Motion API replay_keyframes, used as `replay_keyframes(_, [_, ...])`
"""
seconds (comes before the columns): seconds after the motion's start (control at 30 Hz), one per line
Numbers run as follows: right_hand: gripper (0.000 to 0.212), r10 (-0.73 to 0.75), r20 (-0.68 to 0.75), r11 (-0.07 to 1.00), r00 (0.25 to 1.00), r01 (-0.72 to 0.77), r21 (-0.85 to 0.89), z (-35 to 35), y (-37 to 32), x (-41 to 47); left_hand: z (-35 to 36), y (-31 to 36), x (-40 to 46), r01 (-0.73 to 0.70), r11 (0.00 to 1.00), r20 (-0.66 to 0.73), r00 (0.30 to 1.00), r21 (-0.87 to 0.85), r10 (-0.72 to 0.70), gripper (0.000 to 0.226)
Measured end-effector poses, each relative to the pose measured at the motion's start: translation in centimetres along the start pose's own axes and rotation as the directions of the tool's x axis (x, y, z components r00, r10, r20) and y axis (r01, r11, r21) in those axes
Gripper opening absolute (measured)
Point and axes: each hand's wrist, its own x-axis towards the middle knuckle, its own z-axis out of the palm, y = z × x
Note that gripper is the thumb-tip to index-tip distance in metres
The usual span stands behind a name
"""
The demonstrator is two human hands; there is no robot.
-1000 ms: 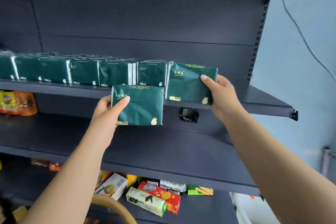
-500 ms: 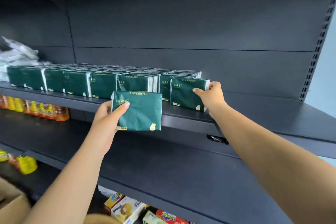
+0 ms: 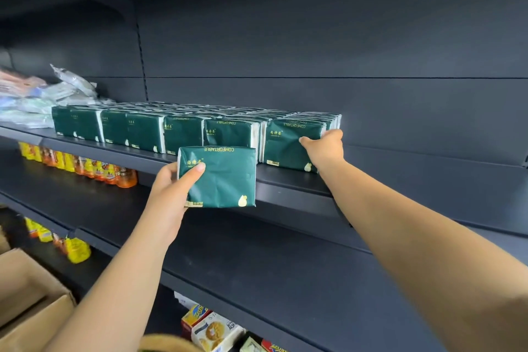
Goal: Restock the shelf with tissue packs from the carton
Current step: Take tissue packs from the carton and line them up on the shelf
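My left hand point(image 3: 168, 194) grips a dark green tissue pack point(image 3: 221, 177) by its left edge, upside down, in front of the shelf's front lip. My right hand point(image 3: 325, 148) holds the right end of another green pack point(image 3: 285, 141) that stands on the dark shelf point(image 3: 414, 177) at the right end of the row. That row of green tissue packs point(image 3: 148, 130) runs left along the shelf, several deep. The brown carton point(image 3: 25, 303) shows at the lower left corner, its inside hidden.
White and pale plastic-wrapped goods point(image 3: 43, 97) lie at the shelf's left end. Orange and yellow bottles point(image 3: 85, 166) line the shelf below. Boxed snacks point(image 3: 214, 331) sit on the lowest shelf. To the right of the last pack the top shelf is bare.
My right hand has pushed its pack back onto the shelf against the row's right end. My left hand has kept its pack in front of the shelf edge. The view swung left.
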Motion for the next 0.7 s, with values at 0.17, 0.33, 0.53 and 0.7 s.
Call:
replay_keyframes(0.17, [0.071,-0.006,-0.018,1.0,1.0,0.006,-0.008,0.1,0.2,0.1,0.1,0.0,0.5,-0.013,1.0,-0.003,1.0,-0.005,0.013,0.01])
replay_keyframes(0.33, [0.075,-0.135,-0.087,0.991,0.987,0.134,-0.023,-0.6,-0.4,-1.3,1.8,0.1,0.6,-0.019,0.999,0.031,0.999,-0.036,0.02,0.012])
replay_keyframes(0.53, [0.049,-0.223,0.109,0.968,0.969,0.206,0.145,-2.0,-1.1,-4.7,4.9,-0.4,1.1,-0.042,0.999,0.096,0.994,-0.022,0.044,0.019])
replay_keyframes(0.7, [0.058,-0.316,0.107,0.946,0.943,0.321,-0.037,-2.1,-0.2,-5.3,8.4,-1.4,2.0,-0.062,0.997,0.136,0.989,0.048,0.055,0.032])
